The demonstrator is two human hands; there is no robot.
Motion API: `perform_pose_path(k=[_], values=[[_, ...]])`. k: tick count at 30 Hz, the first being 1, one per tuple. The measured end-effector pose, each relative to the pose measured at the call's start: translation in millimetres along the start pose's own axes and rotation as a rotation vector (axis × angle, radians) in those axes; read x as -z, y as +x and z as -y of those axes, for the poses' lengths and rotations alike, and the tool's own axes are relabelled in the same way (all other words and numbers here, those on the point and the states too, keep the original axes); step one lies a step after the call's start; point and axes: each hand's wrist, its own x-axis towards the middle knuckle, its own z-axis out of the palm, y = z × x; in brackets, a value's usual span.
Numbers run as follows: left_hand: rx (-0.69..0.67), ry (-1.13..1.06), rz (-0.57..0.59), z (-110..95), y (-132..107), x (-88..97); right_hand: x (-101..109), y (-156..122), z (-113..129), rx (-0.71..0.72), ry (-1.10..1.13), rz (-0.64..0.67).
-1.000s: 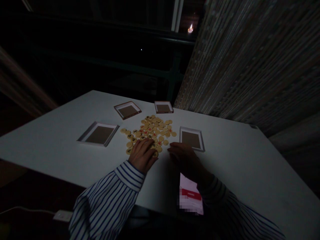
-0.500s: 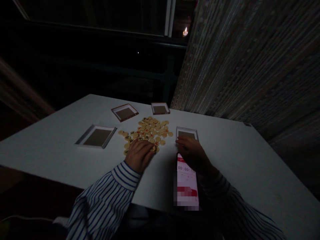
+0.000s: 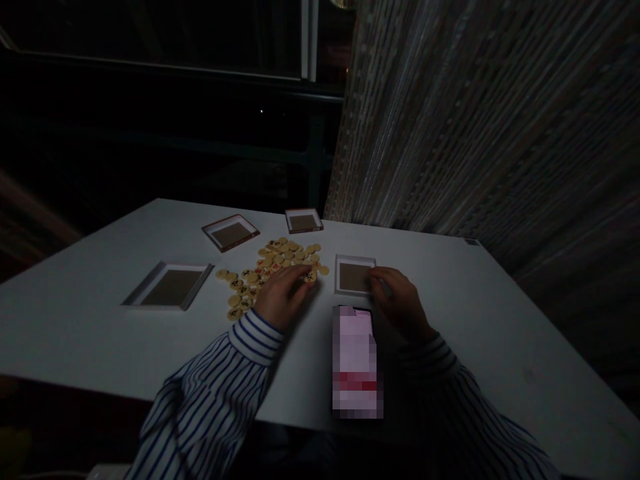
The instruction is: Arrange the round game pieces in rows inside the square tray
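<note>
Four shallow white trays, floored in brown card, surround the heap of round pieces (image 3: pixel 280 267): the far tray (image 3: pixel 303 220), the far-left tray (image 3: pixel 230 232), the left tray (image 3: pixel 167 287) and the near-right tray (image 3: pixel 354 277). The left hand (image 3: pixel 283 298) closes its grip on one piece (image 3: pixel 310 275) at the heap's near edge. The right hand (image 3: pixel 400 300) sits just beside the near-right tray, its grip unclear. A phone (image 3: pixel 355 363) lies on the white worktop (image 3: pixel 90 333), below a dark window (image 3: pixel 150 40) and beside a woven blind (image 3: pixel 475 133). The right hand has shifted from that tray's near edge to its right side.
</note>
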Motion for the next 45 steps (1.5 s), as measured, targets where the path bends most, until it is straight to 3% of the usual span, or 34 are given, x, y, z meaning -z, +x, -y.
perform_pose_path(k=[9, 16, 22, 26, 33, 39, 45], values=[[0.054, -0.166, 0.039, -28, 28, -13.9, -1, -2, -4, 0.020, -0.021, -0.061], [0.138, -0.395, 0.037, -29, 51, -47.2, -5, -4, -13, -0.022, -0.027, -0.049], [0.334, -0.589, 0.060, -27, 44, -76.7, -6, -7, -14, -0.038, -0.010, -0.036], [0.381, -0.724, 0.093, -25, 36, -88.7, -5, -5, -15, -0.046, 0.055, -0.029], [0.483, -0.839, 0.090, -28, 33, -92.3, -6, 20, -31, -0.135, 0.212, 0.194], [0.481, -0.905, 0.107, -29, 32, -94.6, -17, 16, -33, -0.150, 0.332, 0.202], [0.441, -0.940, 0.139, -29, 31, -96.1, -15, 8, -31, -0.156, 0.416, 0.225]])
